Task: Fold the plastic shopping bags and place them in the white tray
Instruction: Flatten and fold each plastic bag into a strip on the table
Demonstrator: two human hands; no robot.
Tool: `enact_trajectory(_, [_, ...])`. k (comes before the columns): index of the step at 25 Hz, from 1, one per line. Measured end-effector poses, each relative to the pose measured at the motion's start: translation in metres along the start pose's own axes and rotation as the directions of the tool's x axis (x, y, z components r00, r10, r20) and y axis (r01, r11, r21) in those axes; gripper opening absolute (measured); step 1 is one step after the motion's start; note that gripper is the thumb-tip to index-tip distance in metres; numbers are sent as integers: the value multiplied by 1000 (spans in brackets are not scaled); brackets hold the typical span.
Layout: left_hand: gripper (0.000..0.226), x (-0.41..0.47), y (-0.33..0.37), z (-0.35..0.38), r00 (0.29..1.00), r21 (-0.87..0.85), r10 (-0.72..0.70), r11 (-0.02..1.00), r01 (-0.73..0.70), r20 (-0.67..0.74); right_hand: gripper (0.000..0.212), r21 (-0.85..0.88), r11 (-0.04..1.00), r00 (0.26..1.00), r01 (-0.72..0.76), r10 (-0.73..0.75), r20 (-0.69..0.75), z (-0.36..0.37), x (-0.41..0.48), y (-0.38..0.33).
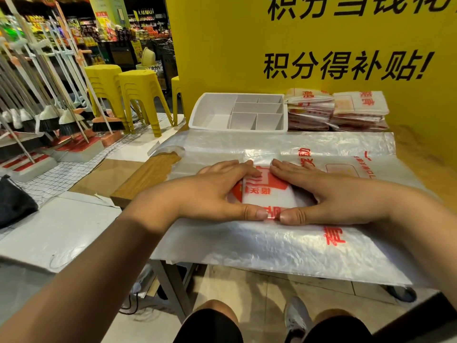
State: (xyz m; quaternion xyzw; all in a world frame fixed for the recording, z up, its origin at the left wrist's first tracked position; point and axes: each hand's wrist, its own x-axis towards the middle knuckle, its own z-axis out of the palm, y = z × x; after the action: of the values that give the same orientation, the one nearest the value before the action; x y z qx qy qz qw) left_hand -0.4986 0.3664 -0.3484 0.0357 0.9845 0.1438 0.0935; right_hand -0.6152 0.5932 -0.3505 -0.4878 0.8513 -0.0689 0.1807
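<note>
A folded plastic shopping bag [268,194], white with red print, lies in the middle of the table on top of flat unfolded bags [259,241]. My left hand [217,191] presses its left side with straight fingers. My right hand [321,194] presses its right side the same way. The two thumbs meet at the bag's near edge, and the fingertips come close together at its far edge. The white tray [212,112], split into several compartments, stands behind the bags against the yellow wall. No bag is visible in it.
Two stacks of folded bags [336,110] sit right of the tray. A yellow wall [247,45] with black lettering backs the table. Yellow stools [138,95] and a rack of brooms [49,100] stand to the left. A black pouch [14,201] lies on the low left surface.
</note>
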Motion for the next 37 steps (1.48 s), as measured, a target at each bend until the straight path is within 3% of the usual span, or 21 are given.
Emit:
enact_trajectory(6, [95, -1, 4, -3, 1000, 29, 13, 999, -13, 2, 108, -1, 1000, 1000, 4, -4, 17, -2, -1, -5])
enact_trajectory(11, [107, -3, 8, -13, 997, 125, 60, 990, -65, 40, 116, -46, 999, 1000, 23, -23, 3, -12, -7, -11])
enact_trajectory(14, [87, -8, 4, -14, 994, 48, 106, 993, -104, -27, 120, -47, 997, 998, 53, -53, -18, -13, -17, -16])
enact_trajectory(16, [70, -12, 2, -10, 987, -38, 126, 991, -130, -100, 103, -62, 995, 989, 80, -86, -116, -8, -23, -18])
enact_trajectory(18, [51, -17, 3, -3, 966, -144, 127, 976, -162, -226, 67, -33, 996, 958, 80, -86, -274, -3, -27, -20])
enact_trajectory(20, [35, -18, 6, 5, 931, -275, 101, 939, -206, -352, 34, 97, 991, 917, 89, -43, -397, 3, -27, -24])
enact_trajectory(22, [27, -14, 11, 10, 920, -345, 15, 925, -161, -391, 18, 200, 978, 897, 65, 30, -441, 6, -23, -27])
enact_trajectory(28, [21, 6, 23, 24, 823, -337, -217, 941, 33, -526, 42, 394, 916, 832, -79, 279, -480, 8, 4, -30])
enact_trajectory(32, [43, 10, 31, 32, 764, -319, -276, 943, 97, -583, 74, 341, 929, 793, -142, 313, -523, 11, 10, -38])
enact_trajectory(37, [32, 8, 30, 36, 780, -190, -216, 974, 127, -588, 50, 36, 939, 812, -341, 314, -493, 20, 7, -47])
